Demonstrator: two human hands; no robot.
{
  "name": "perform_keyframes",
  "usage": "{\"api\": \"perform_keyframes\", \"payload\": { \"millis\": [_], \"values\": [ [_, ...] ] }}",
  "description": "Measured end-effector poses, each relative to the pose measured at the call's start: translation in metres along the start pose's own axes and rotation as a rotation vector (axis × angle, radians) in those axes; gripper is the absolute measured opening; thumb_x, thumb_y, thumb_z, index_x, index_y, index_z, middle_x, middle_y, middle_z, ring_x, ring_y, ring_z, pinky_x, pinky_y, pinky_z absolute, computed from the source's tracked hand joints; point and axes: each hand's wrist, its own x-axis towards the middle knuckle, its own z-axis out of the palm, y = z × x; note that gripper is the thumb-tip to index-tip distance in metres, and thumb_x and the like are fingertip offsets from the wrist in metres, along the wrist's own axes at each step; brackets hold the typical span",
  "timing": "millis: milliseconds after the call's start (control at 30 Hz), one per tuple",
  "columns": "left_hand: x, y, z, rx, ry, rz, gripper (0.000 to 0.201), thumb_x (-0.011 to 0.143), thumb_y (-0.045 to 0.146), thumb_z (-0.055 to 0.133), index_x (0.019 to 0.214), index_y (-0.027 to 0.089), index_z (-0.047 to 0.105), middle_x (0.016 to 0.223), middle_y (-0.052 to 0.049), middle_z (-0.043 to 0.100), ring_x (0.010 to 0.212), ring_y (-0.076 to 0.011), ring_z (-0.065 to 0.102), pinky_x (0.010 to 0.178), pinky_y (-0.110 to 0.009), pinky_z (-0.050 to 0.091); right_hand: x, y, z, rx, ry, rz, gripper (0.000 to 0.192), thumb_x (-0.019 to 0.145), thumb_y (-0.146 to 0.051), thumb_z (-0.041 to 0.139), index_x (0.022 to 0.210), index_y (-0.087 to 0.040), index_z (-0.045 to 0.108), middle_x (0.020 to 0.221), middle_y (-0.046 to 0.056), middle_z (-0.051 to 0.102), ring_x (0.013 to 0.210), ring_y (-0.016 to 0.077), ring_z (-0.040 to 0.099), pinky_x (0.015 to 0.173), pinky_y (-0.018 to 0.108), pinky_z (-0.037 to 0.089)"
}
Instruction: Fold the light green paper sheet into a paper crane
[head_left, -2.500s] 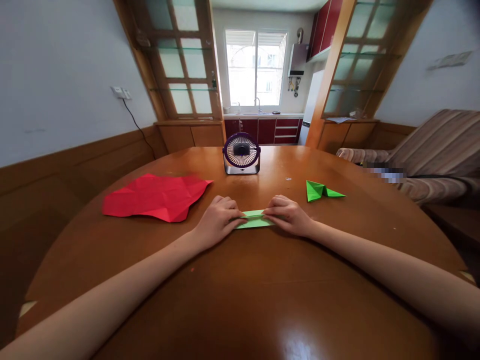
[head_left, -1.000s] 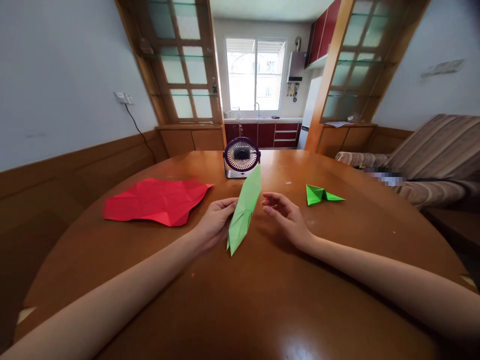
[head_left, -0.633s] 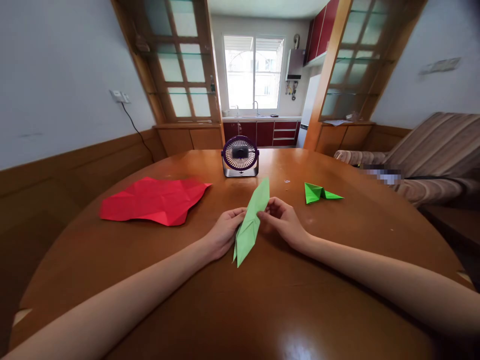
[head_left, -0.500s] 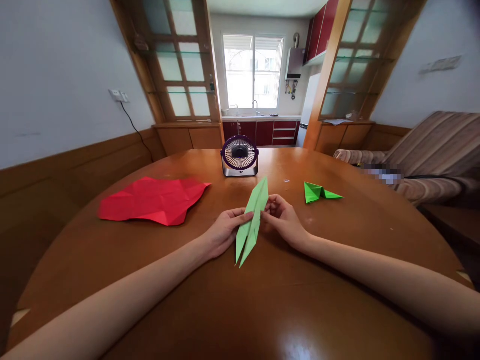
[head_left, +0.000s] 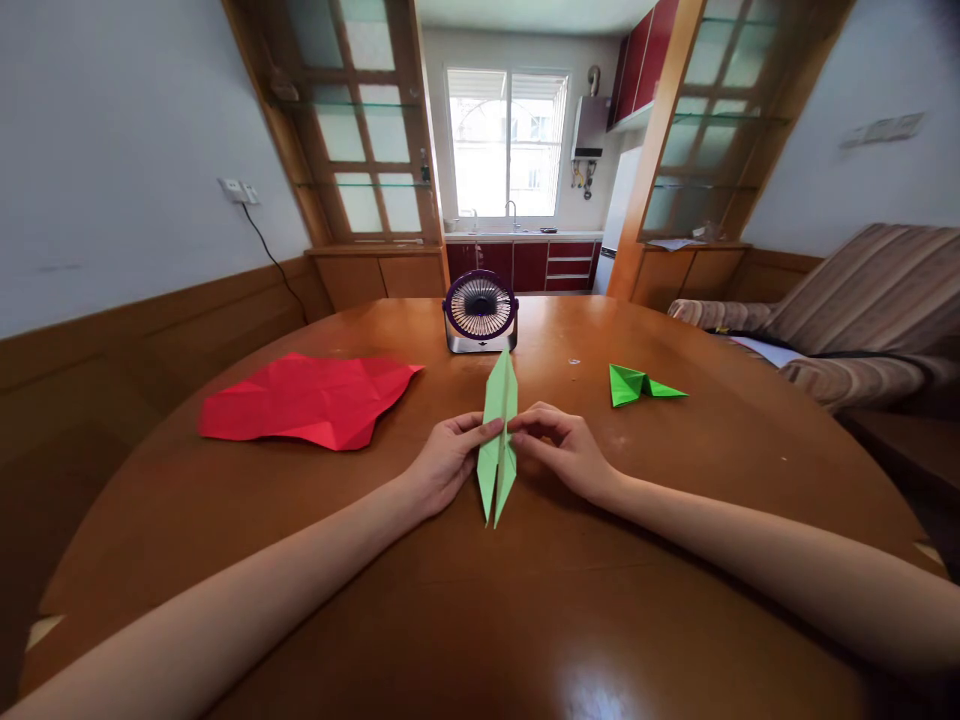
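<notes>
A light green folded paper (head_left: pixel 491 465), long and narrow, points away from me, its near end split into two sharp tips. My left hand (head_left: pixel 448 458) pinches its left edge, thumb on top and the other fingers partly hidden underneath. At the right edge, the fingertips of my right hand (head_left: pixel 564 448) are drawn together against the paper near its middle crease. On the right side of the table lies a smaller bright green folded paper (head_left: pixel 628 385). A creased red sheet of paper (head_left: pixel 311 403) is spread out on the left.
The brown wooden table (head_left: pixel 480 620) has a rounded edge. A small purple fan (head_left: pixel 481 306) on a stand is just beyond the light green paper. Tiny white scraps (head_left: pixel 574 361) lie right of the fan. A striped armchair (head_left: pixel 862 300) stands beyond the table's right side.
The light green paper has turned from a rightward slant to nearly straight away from me. My right hand has shifted slightly left and down along its edge; my left hand keeps its hold.
</notes>
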Motion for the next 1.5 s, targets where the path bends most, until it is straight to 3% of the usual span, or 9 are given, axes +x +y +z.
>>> {"api": "perform_keyframes", "payload": {
  "millis": [133, 267, 333, 500, 633, 833, 1200, 1500],
  "values": [
    [-0.001, 0.000, 0.001, 0.030, 0.007, -0.006, 0.034, 0.054, 0.025, 0.088, 0.079, 0.009, 0.071, 0.068, -0.004, 0.070, 0.057, -0.0111, 0.062, 0.060, -0.022, 0.051, 0.001, 0.000, -0.001, 0.136, -0.013, 0.090, 0.018, 0.077, -0.035, 0.069, 0.085, -0.020, 0.071, 0.083, 0.002, 0.060, 0.078, 0.0153, 0.055, 0.073, 0.030, 0.043],
    [-0.002, 0.000, 0.002, 0.065, 0.029, -0.001, 0.034, 0.053, 0.026, 0.089, 0.076, 0.010, 0.070, 0.066, -0.004, 0.070, 0.055, -0.0121, 0.062, 0.059, -0.024, 0.051, 0.003, 0.003, -0.002, 0.375, -0.072, 0.272, 0.022, 0.077, -0.038, 0.069, 0.083, -0.017, 0.069, 0.065, -0.002, 0.055, 0.059, 0.0103, 0.047, 0.059, 0.026, 0.037],
    [-0.002, 0.000, 0.003, 0.090, 0.049, 0.008, 0.033, 0.052, 0.027, 0.089, 0.074, 0.010, 0.070, 0.065, -0.004, 0.070, 0.054, -0.0122, 0.061, 0.057, -0.024, 0.050, 0.003, 0.003, -0.001, 0.393, -0.093, 0.303, 0.024, 0.077, -0.039, 0.069, 0.081, -0.015, 0.067, 0.062, -0.003, 0.052, 0.056, 0.0086, 0.044, 0.055, 0.025, 0.033],
    [-0.004, 0.000, 0.004, 0.119, 0.097, 0.023, 0.030, 0.049, 0.025, 0.088, 0.067, 0.010, 0.069, 0.060, -0.003, 0.068, 0.052, -0.0113, 0.059, 0.054, -0.022, 0.046, 0.005, 0.003, 0.004, 0.335, -0.060, 0.309, 0.034, 0.064, -0.036, 0.081, 0.079, -0.017, 0.058, 0.072, -0.004, 0.056, 0.057, 0.0070, 0.047, 0.053, 0.022, 0.036],
    [-0.003, 0.000, 0.003, 0.141, 0.089, 0.009, 0.031, 0.048, 0.024, 0.089, 0.068, 0.011, 0.069, 0.064, -0.004, 0.070, 0.055, -0.0119, 0.060, 0.056, -0.022, 0.046, 0.005, 0.005, 0.004, 0.414, 0.023, 0.333, 0.043, 0.058, -0.033, 0.085, 0.081, -0.019, 0.051, 0.070, -0.006, 0.056, 0.056, 0.0070, 0.050, 0.052, 0.022, 0.040],
    [-0.003, -0.002, 0.001, 0.174, 0.046, -0.007, 0.031, 0.059, 0.035, 0.085, 0.072, 0.011, 0.070, 0.065, -0.005, 0.069, 0.055, -0.0115, 0.059, 0.055, -0.022, 0.044, 0.006, 0.011, 0.000, 0.418, 0.048, 0.362, 0.050, 0.055, -0.031, 0.086, 0.088, -0.019, 0.050, 0.064, -0.007, 0.060, 0.045, 0.0067, 0.049, 0.045, 0.022, 0.037],
    [-0.002, -0.004, -0.001, 0.198, -0.014, 0.044, 0.033, 0.063, 0.038, 0.082, 0.078, 0.011, 0.074, 0.071, -0.008, 0.072, 0.062, -0.0139, 0.063, 0.062, -0.024, 0.047, 0.006, 0.012, -0.002, 0.413, 0.008, 0.356, 0.026, 0.070, -0.037, 0.077, 0.074, -0.014, 0.067, 0.054, -0.004, 0.055, 0.049, 0.0075, 0.048, 0.051, 0.024, 0.036],
    [-0.003, 0.000, 0.001, 0.326, -0.024, -0.051, 0.033, 0.054, 0.031, 0.088, 0.076, 0.011, 0.073, 0.075, -0.010, 0.073, 0.063, -0.0167, 0.065, 0.065, -0.029, 0.050, 0.006, 0.012, -0.003, 0.388, 0.038, 0.356, 0.027, 0.069, -0.040, 0.076, 0.063, -0.015, 0.067, 0.052, -0.004, 0.051, 0.049, 0.0076, 0.042, 0.050, 0.025, 0.031]
  ]
}}
